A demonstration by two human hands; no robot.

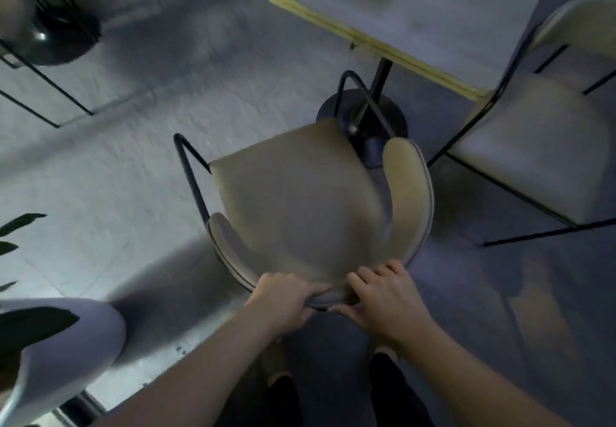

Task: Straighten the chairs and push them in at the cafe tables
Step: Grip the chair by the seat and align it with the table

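Grey floor point(140, 173); one table point(416, 9), two chairs; both hands' fingers clamped on near chair point(293, 199) backrest.

Head view, steeply down, close.

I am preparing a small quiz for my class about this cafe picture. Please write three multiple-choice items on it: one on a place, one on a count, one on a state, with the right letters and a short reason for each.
1. Where do both hands grip the beige padded chair with the thin black metal frame?
A. the front edge of the seat
B. the top of the curved backrest
C. a leg

2. How many beige chairs stand by the grey square table with the yellow edge?
A. two
B. four
C. none

3. The seat of the held chair is:
A. fully under the table
B. not yet under the table
C. tipped over on the floor

Answers:
1 B, the left hand and right hand close on the backrest rim.
2 A, the held chair and a second beige chair.
3 B, the whole seat shows, clear of the tabletop.
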